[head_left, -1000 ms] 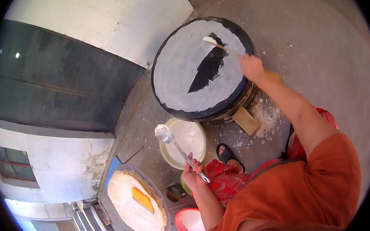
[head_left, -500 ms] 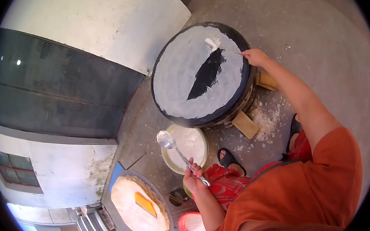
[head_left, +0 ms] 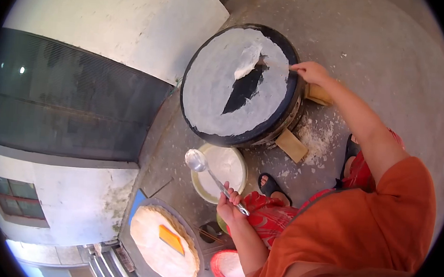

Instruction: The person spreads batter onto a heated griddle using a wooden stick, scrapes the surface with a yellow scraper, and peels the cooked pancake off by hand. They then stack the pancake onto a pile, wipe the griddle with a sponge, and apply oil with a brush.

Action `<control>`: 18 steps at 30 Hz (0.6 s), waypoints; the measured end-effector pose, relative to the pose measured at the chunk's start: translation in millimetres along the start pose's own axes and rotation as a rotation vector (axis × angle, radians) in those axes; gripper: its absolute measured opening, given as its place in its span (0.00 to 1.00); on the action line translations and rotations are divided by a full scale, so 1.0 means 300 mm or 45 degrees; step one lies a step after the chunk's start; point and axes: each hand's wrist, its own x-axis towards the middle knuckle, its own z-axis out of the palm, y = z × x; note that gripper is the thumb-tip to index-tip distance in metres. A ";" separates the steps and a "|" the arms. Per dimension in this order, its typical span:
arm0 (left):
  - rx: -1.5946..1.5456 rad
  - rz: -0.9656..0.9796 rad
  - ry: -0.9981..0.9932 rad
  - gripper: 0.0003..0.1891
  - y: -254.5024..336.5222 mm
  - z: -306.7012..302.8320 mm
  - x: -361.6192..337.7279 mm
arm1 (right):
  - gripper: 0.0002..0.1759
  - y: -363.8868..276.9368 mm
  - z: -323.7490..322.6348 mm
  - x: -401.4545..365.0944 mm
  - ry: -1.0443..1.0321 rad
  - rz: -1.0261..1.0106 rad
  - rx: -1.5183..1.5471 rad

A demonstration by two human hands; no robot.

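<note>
A round black griddle (head_left: 289, 104) carries a wide, thin layer of pale batter (head_left: 205, 86) with a dark uncovered gap near its middle. A thicker white lump of batter lies across the upper end of that gap. Fingers closed, my right hand (head_left: 311, 71) grips the thin handle of a spreader (head_left: 293, 68) at the griddle's right edge; its far end is hard to make out beside the lump. My left hand (head_left: 231, 206) is wrapped round the handle of a metal ladle (head_left: 196, 160). The ladle's bowl is above the left rim of a batter basin (head_left: 244, 172).
A stack of flat pancakes (head_left: 160, 255) with an orange scraper (head_left: 172, 239) on top is at lower left. Beside it is a red-rimmed bowl (head_left: 215, 264). Wooden blocks (head_left: 291, 145) and scattered crumbs (head_left: 319, 143) lie by the griddle. A white wall (head_left: 111, 22) stands behind.
The white batter lump has stretched down and left over the upper part of the dark gap. My left hand still holds the ladle in nearly the same place.
</note>
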 end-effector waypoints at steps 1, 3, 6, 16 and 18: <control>-0.008 0.001 0.002 0.18 -0.003 -0.003 -0.002 | 0.15 0.046 0.029 0.010 0.240 0.155 0.094; 0.046 0.019 0.010 0.18 -0.001 0.001 -0.007 | 0.15 0.032 0.110 -0.014 0.142 0.120 0.133; 0.023 -0.018 -0.035 0.18 0.005 -0.004 -0.003 | 0.14 -0.114 0.201 -0.087 -0.003 -0.144 0.029; 0.107 0.054 0.052 0.17 0.002 0.015 -0.022 | 0.14 -0.132 0.285 -0.133 -0.019 -0.084 0.041; 0.074 0.029 0.030 0.17 0.010 0.002 -0.020 | 0.14 -0.213 0.300 -0.177 -0.116 -0.114 -0.019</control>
